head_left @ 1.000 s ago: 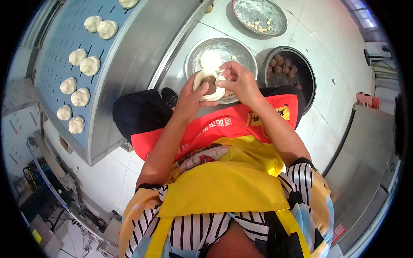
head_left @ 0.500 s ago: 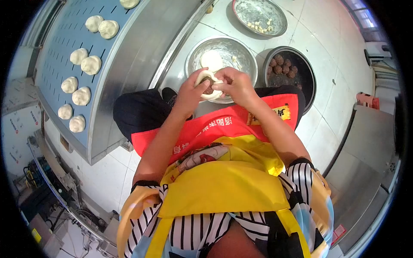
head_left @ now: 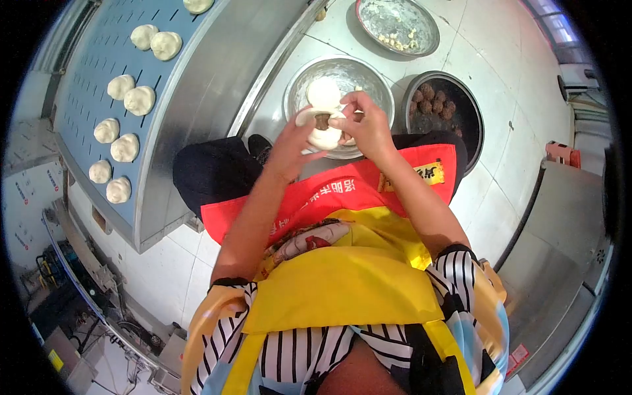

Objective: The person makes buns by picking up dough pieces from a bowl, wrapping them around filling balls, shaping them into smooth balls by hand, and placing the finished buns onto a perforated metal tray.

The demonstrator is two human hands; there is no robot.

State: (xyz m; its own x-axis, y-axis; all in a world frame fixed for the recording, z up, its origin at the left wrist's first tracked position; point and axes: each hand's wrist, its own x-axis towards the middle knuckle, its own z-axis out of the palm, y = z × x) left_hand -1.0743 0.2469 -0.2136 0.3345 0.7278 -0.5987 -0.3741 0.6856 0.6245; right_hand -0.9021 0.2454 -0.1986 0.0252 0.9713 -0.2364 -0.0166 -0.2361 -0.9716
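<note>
A piece of white dough (head_left: 324, 138) is folded around a brown ball of filling (head_left: 322, 121), which shows through an opening in the top. My left hand (head_left: 288, 149) cups the dough from its left side. From the right, my right hand (head_left: 367, 125) pinches the dough's edge between thumb and fingers. Both hands are over the near part of a metal bowl (head_left: 385, 99). Another pale round of dough (head_left: 323, 92) lies in that bowl, just beyond my hands.
A dark round pan (head_left: 475, 125) with several brown balls (head_left: 436, 100) stands at the right. Behind is a floured bowl (head_left: 428, 39) with small dough scraps. Several dough buns (head_left: 139, 100) sit on a blue slotted tray (head_left: 92, 72) at the left, beside a metal edge.
The dough has closed further around the filling, so less of the brown ball shows. My right hand's fingers have shifted along the dough's rim.
</note>
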